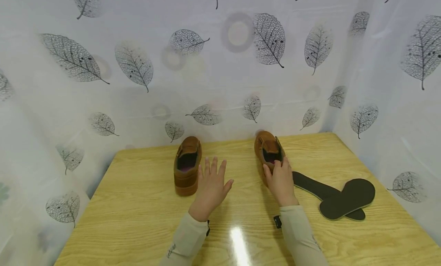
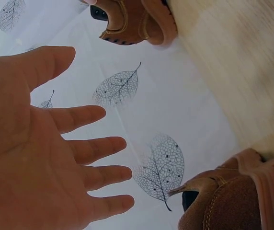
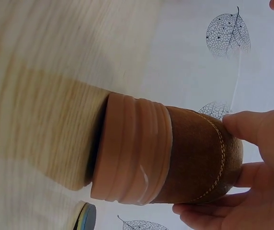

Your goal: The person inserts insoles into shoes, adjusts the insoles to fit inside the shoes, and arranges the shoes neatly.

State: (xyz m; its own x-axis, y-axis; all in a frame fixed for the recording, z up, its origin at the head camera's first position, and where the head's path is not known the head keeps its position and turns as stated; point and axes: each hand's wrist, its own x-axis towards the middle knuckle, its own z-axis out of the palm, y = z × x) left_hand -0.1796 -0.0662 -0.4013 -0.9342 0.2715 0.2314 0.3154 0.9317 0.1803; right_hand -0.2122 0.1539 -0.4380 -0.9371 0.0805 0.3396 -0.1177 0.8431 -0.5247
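Observation:
A brown loafer point(image 1: 186, 181) stands on the left of the wooden table, its heel toward me. My left hand point(image 1: 211, 191) hovers just right of that shoe, fingers straight and spread, holding nothing; the left wrist view shows its bare palm. At the heel of the second brown loafer point(image 1: 261, 145), my right hand point(image 1: 283, 183) pinches the collar. In the right wrist view the thumb lies on one side of the stitched heel point(image 3: 194, 153) and the fingers on the other. The shoe's thick tan sole point(image 3: 132, 148) is right at the tabletop.
Two dark insoles lie crossed on the table's right side, one insole point(image 1: 348, 199) over the other insole point(image 1: 311, 185). A white curtain point(image 1: 220, 82) with leaf prints hangs behind and beside the wooden table point(image 1: 138, 220).

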